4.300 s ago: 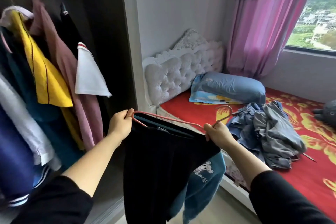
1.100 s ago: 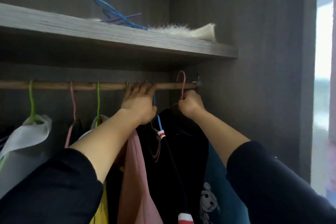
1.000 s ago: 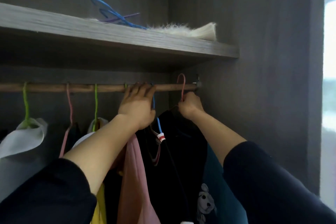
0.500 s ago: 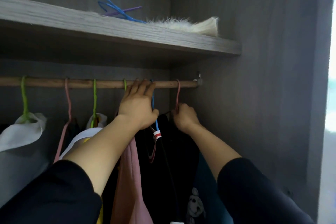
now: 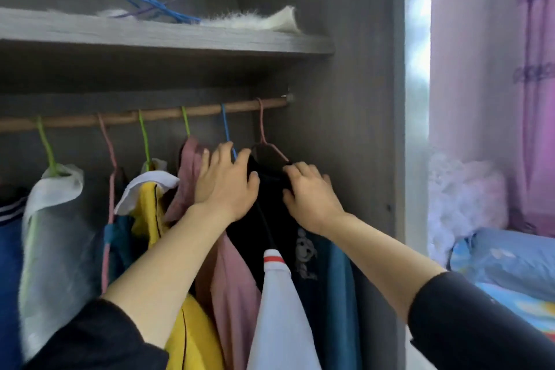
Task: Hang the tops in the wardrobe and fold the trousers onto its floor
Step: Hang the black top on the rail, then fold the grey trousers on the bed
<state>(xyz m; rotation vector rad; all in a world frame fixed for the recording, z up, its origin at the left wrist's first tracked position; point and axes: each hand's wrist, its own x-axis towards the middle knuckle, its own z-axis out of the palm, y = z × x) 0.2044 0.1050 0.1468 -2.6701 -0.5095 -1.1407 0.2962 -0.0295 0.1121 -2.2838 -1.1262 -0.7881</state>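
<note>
Both hands have dropped from the rod [image 5: 90, 120] since half a second ago. The pink hanger [image 5: 260, 123] now hangs by its hook near the rod's right end with no hand on it. The black top [image 5: 270, 219] hangs from that hanger at the right end of the row of clothes, close to the right wall of the wardrobe [image 5: 345, 129].

The left hand [image 5: 225, 186] lies on the top's left shoulder, fingers spread and nearly straight, thumb pressed flat onto the black cloth. Its fingertips reach up beside the blue hanger [image 5: 225, 126] and the pink top [image 5: 192, 165]. The right hand [image 5: 310, 192] sits on the top's right shoulder just below the hanger's arm, fingers bent over the fabric and thumb beneath them, pinching the cloth. The two hands are near each other, with the neck of the top between them.

Below them hang a white sleeve with a red band [image 5: 277, 294] and a teal garment with a cartoon print [image 5: 333, 264]. Further left is a yellow top [image 5: 148, 207]. Spare blue hangers [image 5: 156, 6] lie on the shelf [image 5: 180, 39] above.
</note>
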